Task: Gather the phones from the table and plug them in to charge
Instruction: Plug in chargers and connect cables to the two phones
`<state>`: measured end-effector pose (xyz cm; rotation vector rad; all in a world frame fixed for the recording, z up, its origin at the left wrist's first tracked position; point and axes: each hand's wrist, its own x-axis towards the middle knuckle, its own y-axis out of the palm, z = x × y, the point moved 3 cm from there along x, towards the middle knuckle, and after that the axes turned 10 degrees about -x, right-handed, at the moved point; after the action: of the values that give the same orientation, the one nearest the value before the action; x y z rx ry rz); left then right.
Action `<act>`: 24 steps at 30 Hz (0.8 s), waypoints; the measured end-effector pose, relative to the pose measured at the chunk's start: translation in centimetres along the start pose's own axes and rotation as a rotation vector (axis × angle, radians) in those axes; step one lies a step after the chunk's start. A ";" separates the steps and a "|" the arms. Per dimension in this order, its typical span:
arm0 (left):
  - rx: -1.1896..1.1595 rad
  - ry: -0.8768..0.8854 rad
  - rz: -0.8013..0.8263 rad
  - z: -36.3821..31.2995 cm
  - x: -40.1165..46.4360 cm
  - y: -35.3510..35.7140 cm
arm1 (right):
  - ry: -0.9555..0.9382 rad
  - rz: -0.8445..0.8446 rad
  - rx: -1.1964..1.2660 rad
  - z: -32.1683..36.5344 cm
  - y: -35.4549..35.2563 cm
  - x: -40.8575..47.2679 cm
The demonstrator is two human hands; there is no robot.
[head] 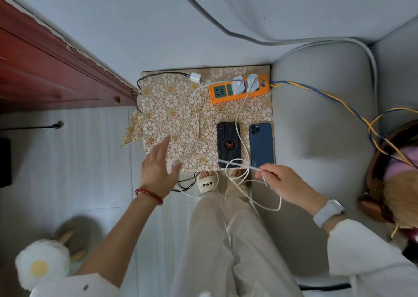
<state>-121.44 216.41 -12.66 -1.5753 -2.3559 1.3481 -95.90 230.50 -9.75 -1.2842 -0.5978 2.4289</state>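
On the small table (172, 106) with its gold flower-patterned cover, seen from the head camera looking straight down, two phones lie face down side by side near the five o'clock corner: a black phone (229, 145) with a red spider on its case and, just beside it toward three o'clock, a blue phone (262, 144). At about one o'clock on the table sits an orange power strip (239, 89) with two white chargers (245, 83) plugged in, and their white cables (196, 124) trail down across the cover and over the black phone. A spare white adapter (195, 77) lies loose at twelve o'clock.

The right hand (282, 181) is at the table's near edge, its fingers (264, 172) pinched closed on a cable end, with loose loops hanging below toward the person's legs. The left hand (158, 167) hovers over the seven o'clock part of the table, fingers spread wide and holding nothing.

The step in hand looks like seating a plug in a phone. Doing it well probably means freeing the plug from the tangle first, so the loops do not drag. The free left hand could pin the chosen phone flat while the plug is lined up squarely with the port on its near edge and pushed straight in. I cannot tell which connector is held.
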 end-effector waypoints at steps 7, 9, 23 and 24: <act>0.141 0.437 0.520 -6.8 -1.5 5.5 | -0.200 -0.015 0.035 5.0 1.4 1.3; 0.129 0.355 0.503 -6.3 -1.3 5.5 | -0.162 0.006 0.034 4.1 0.8 1.1; -0.055 -0.102 -0.257 1.8 0.1 0.7 | 0.231 -0.531 -0.465 -1.7 -2.8 0.8; -0.040 -0.109 -0.254 1.8 0.2 0.8 | 0.270 -0.608 -0.454 -1.3 -3.2 0.9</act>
<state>-121.69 215.49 -14.38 -1.1860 -2.5536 1.3703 -95.00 233.95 -9.37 -1.3084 -1.2881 1.6472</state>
